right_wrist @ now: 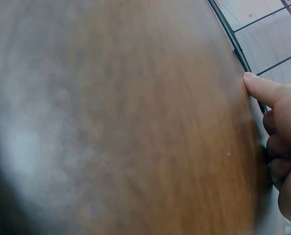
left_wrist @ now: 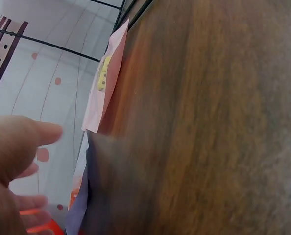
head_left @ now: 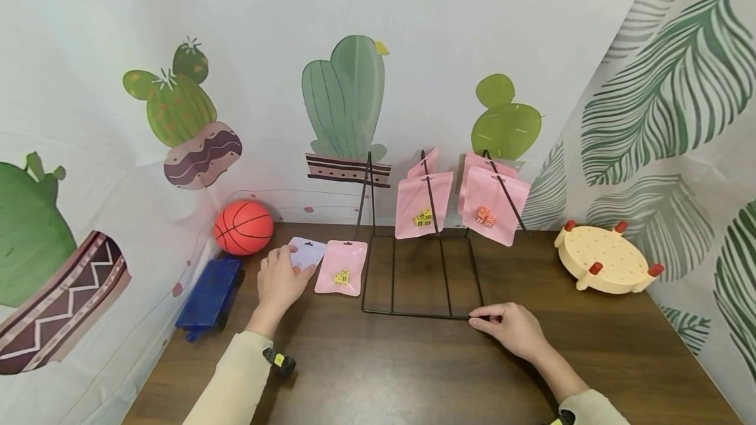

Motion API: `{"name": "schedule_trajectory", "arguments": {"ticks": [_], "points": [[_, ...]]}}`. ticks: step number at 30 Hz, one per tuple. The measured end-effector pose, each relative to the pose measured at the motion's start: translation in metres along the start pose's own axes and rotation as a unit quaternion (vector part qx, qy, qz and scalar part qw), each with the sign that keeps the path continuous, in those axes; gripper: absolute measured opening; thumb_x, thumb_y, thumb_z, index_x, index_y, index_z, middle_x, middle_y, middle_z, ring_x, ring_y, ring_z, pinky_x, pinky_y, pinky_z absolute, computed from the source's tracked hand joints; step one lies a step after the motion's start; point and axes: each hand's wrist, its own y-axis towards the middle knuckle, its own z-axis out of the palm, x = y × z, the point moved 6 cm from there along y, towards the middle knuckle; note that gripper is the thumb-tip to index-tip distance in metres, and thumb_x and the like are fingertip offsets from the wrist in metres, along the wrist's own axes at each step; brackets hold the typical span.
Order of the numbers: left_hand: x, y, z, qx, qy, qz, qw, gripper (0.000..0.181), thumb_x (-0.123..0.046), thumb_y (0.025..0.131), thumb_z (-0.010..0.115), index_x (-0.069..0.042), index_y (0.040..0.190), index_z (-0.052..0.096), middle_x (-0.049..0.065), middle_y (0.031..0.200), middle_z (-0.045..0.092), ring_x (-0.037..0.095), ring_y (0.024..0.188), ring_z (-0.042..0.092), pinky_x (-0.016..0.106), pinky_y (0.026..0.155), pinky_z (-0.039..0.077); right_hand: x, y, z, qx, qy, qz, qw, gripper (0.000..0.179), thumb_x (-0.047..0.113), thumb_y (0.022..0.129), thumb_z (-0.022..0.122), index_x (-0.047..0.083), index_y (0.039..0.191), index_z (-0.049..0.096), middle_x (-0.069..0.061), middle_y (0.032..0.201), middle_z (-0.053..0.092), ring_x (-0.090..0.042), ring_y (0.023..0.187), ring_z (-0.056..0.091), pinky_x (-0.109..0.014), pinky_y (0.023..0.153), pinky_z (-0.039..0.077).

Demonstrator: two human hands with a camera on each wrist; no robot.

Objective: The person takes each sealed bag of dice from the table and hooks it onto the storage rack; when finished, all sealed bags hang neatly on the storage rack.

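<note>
In the head view my left hand (head_left: 279, 281) is over a lavender pouch (head_left: 309, 249), partly covering it. The left wrist view shows that hand's fingers and thumb apart, with a gap to the pouch. Beside it a pink pouch (head_left: 347, 256) with yellow dice lies near a black wire rack (head_left: 407, 314). My right hand (head_left: 512, 328) pinches the rack's front right corner between thumb and forefinger. From the rack hang pink pouches, a front one (head_left: 407, 199) with yellow dice and another (head_left: 502, 192) with orange dice. More pink pouches show behind them.
A red toy basketball (head_left: 243, 227) sits at the table's back left, with a blue plastic piece (head_left: 208, 295) in front of it. To the right lies a cream round toy piece (head_left: 602, 258) with red-tipped pegs. A cactus-printed cloth (head_left: 437, 31) backs the wooden table (head_left: 378, 372).
</note>
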Motion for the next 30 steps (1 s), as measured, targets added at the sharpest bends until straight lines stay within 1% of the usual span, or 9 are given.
{"name": "schedule_trajectory", "arguments": {"ticks": [3,5,8,11,16,20,25,30], "points": [[0.005,0.000,0.005,0.031,0.011,-0.016,0.9993,0.069,-0.038,0.089,0.079,-0.002,0.140,0.050,0.033,0.143,0.045,0.053,0.128,0.043,0.067,0.103,0.036,0.000,0.000,0.000,-0.001,0.004,-0.001,1.0000,0.011,0.044,0.086,0.084,0.036,0.094,0.082,0.015,0.057,0.044,-0.003,0.050,0.037,-0.024,0.047,0.024],[0.008,0.000,0.007,0.044,0.020,-0.026,0.9985,0.071,-0.039,0.090,0.077,-0.001,0.142,0.047,0.034,0.142,0.044,0.055,0.127,0.044,0.068,0.102,0.036,0.000,0.000,0.000,-0.002,0.004,-0.002,1.0000,0.011,0.044,0.086,0.084,0.036,0.094,0.082,0.015,0.057,0.044,-0.003,0.050,0.037,-0.024,0.047,0.024],[0.011,-0.001,0.008,0.057,0.030,-0.044,0.9970,0.072,-0.039,0.091,0.075,0.000,0.143,0.044,0.035,0.139,0.045,0.055,0.124,0.045,0.068,0.100,0.037,0.000,0.000,0.000,-0.002,0.005,-0.003,1.0000,0.011,0.044,0.086,0.084,0.037,0.094,0.082,0.015,0.057,0.044,-0.002,0.050,0.037,-0.024,0.047,0.024],[0.014,-0.001,0.008,0.063,0.039,-0.053,0.9958,0.072,-0.038,0.091,0.075,0.000,0.144,0.043,0.035,0.136,0.047,0.055,0.122,0.046,0.069,0.099,0.037,0.000,0.000,0.000,0.000,0.006,-0.001,1.0000,0.011,0.044,0.086,0.084,0.037,0.094,0.082,0.015,0.056,0.045,-0.003,0.049,0.037,-0.024,0.047,0.024],[0.017,-0.001,0.007,0.068,0.049,-0.057,0.9948,0.078,-0.038,0.088,0.077,0.001,0.145,0.041,0.036,0.134,0.048,0.056,0.122,0.045,0.069,0.101,0.034,0.000,0.000,0.001,0.000,0.006,-0.002,1.0000,0.010,0.043,0.086,0.084,0.036,0.094,0.082,0.015,0.056,0.044,-0.002,0.049,0.037,-0.024,0.046,0.023],[0.018,-0.003,0.004,0.071,0.053,-0.058,0.9944,0.079,-0.035,0.087,0.079,0.002,0.145,0.039,0.037,0.131,0.048,0.055,0.120,0.044,0.067,0.099,0.037,0.000,0.000,0.001,-0.002,0.006,-0.005,1.0000,0.011,0.044,0.086,0.084,0.037,0.094,0.082,0.016,0.056,0.044,-0.002,0.049,0.037,-0.023,0.046,0.024],[0.019,-0.004,-0.002,0.060,0.046,-0.048,0.9959,0.083,-0.032,0.084,0.082,0.003,0.146,0.039,0.036,0.129,0.048,0.052,0.117,0.043,0.065,0.094,0.041,-0.001,0.001,0.001,-0.005,0.004,-0.009,0.9999,0.011,0.044,0.086,0.084,0.037,0.093,0.082,0.016,0.056,0.044,-0.002,0.049,0.036,-0.023,0.046,0.024],[0.018,-0.008,-0.008,0.050,0.043,-0.040,0.9970,0.085,-0.031,0.083,0.083,0.006,0.146,0.040,0.035,0.127,0.049,0.052,0.116,0.047,0.064,0.093,0.044,-0.001,0.000,0.001,-0.006,0.003,-0.009,0.9999,0.011,0.044,0.086,0.084,0.037,0.094,0.082,0.016,0.056,0.043,-0.002,0.049,0.036,-0.024,0.046,0.023]]}}
